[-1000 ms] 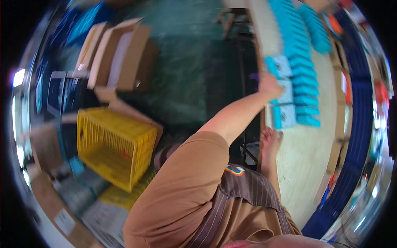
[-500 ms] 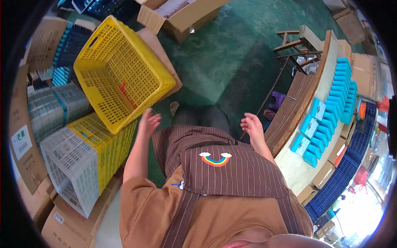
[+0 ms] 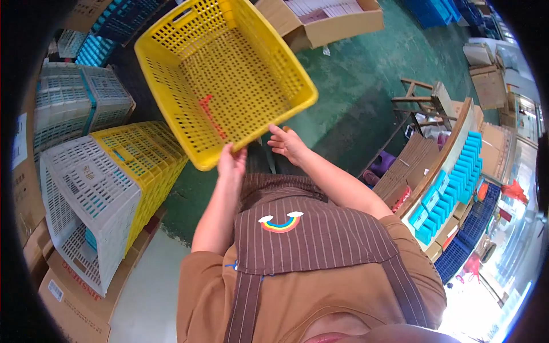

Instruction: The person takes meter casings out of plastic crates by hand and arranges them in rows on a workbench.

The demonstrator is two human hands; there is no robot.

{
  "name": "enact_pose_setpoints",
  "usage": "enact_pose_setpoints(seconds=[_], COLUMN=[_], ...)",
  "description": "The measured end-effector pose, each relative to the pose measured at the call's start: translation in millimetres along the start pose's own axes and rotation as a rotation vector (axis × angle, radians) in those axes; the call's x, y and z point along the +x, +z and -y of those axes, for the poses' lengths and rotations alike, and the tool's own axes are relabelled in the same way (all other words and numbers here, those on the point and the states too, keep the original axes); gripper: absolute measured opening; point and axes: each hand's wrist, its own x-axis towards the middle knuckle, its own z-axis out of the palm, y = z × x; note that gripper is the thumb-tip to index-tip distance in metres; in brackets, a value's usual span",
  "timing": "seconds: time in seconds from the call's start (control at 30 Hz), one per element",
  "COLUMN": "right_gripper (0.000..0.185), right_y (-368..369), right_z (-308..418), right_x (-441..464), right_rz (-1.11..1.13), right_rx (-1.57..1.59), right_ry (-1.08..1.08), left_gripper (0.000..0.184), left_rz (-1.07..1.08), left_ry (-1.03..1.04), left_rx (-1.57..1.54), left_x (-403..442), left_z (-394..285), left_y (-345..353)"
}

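Floor, green, stretches from the middle towards one o'clock; were it slick, a foot could slide under a load. Worktop curves along three o'clock, well apart from the hands, so only a wide turn would bump it. Stack of nested crates at nine o'clock stands near the lower corner of the yellow crate, and a leftward swing could knock it. That yellow crate lies at eleven o'clock, tilted, mouth towards the person; its support is hidden, so a tug on the near rim alone might make it slip. Carton of pale flat items, towards half past twelve, sits close by its far right side and could be jolted by a forward shove. Left hand curls against the near rim; I cannot tell whether it truly grips. Right hand has its fingers spread, tips at the rim or just short. Such uneven support could let the crate twist. Red strip inside could fall out if loose.
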Motion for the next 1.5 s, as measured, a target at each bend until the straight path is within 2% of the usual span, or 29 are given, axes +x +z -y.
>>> enact_pose_setpoints(seconds=[0.03, 0.13, 0.23, 0.3, 0.37, 0.4, 0.47, 0.53, 0.57, 0.63, 0.67, 0.7, 0.77, 0.8, 0.83, 0.93, 1.0, 1.07, 1.2, 1.23, 1.33, 1.37, 1.47, 1.5], right_gripper=[0.047, 0.046, 0.034, 0.028, 0.026, 0.025, 0.024, 0.025, 0.025, 0.025, 0.025, 0.027, 0.03, 0.031, 0.03, 0.035, 0.03, 0.028, 0.033, 0.044, 0.055, 0.06, 0.054, 0.042], right_y=[17, 18, 25, 20, 21, 23, 30, 28, 25, 21, 17, 9, -19, -33, -45, -89, -122, -167, -256, -284, -374, -401, -474, -494], right_z=[9, -20, -9, -2, 11, 21, 42, 75, 77, 89, 97, 105, 119, 126, 131, 144, 149, 155, 146, 156, 180, 190, 188, 192], right_x=[2, 64, 44, 35, 23, 18, 3, -19, -15, -26, -38, -49, -68, -77, -88, -106, -117, -119, -117, -113, -119, -132, -131, -137], right_rz=[-0.088, -0.085, -0.192, -0.215, -0.208, -0.202, -0.229, -0.277, -0.288, -0.288, -0.308, -0.312, -0.214, -0.163, -0.172, -0.161, -0.144, -0.116, -0.118, -0.036, 0.016, -0.006, -0.013, -0.011], right_rx=[0.038, 0.275, 0.277, 0.24, 0.217, 0.205, 0.17, 0.083, 0.052, -0.054, -0.114, -0.13, -0.189, -0.224, -0.179, -0.117, -0.036, 0.068, 0.415, 0.472, 0.311, 0.146, 0.14, 0.232], right_ry=[-0.019, -0.025, -0.068, -0.048, -0.086, -0.114, -0.163, -0.192, -0.232, -0.315, -0.347, -0.372, -0.408, -0.429, -0.437, -0.501, -0.538, -0.57, -0.543, -0.471, -0.39, -0.401, -0.418, -0.353], left_gripper=[0.026, 0.026, 0.025, 0.024, 0.036, 0.047, 0.054, 0.054, 0.047, 0.038, 0.038, 0.038, 0.035, 0.03, 0.025, 0.017, 0.015, 0.022, 0.03, 0.031, 0.032, 0.032, 0.03, 0.029], left_rz=[0.074, 0.379, 0.459, 0.23, 0.136, 0.19, 0.272, 0.382, 0.339, 0.336, 0.402, 0.361, 0.379, 0.316, 0.257, 0.342, 0.388, 0.442, 0.528, 0.566, 0.626, 0.666, 0.747, 0.759], left_ry=[-0.081, -0.448, -0.224, 0.335, 0.342, 0.302, 0.303, 0.06, 0.092, 0.16, 0.2, 0.175, 0.204, 0.237, 0.271, 0.401, 0.411, 0.528, 0.607, 0.632, 0.667, 0.668, 0.642, 0.618], left_rx=[0.022, 0.252, 1.005, 1.063, 1.001, 1.019, 0.884, 0.659, 0.736, 0.632, 0.51, 0.507, 0.456, 0.447, 0.435, 0.483, 0.567, 0.593, 0.648, 0.646, 0.722, 0.749, 0.811, 0.829], left_x=[-7, -46, -86, -61, -17, -14, -4, 19, 28, 36, 39, 24, -3, -30, -54, -80, -123, -136, -198, -210, -229, -237, -255, -260], left_z=[5, -9, -74, -113, -156, -171, -178, -191, -193, -181, -170, -163, -142, -128, -118, -93, -77, -52, 25, 48, 102, 119, 173, 191], left_y=[-1, -6, -12, -37, -43, -25, 9, 31, 28, 14, 4, 2, 2, 10, 22, 46, 86, 124, 200, 225, 293, 314, 374, 395])
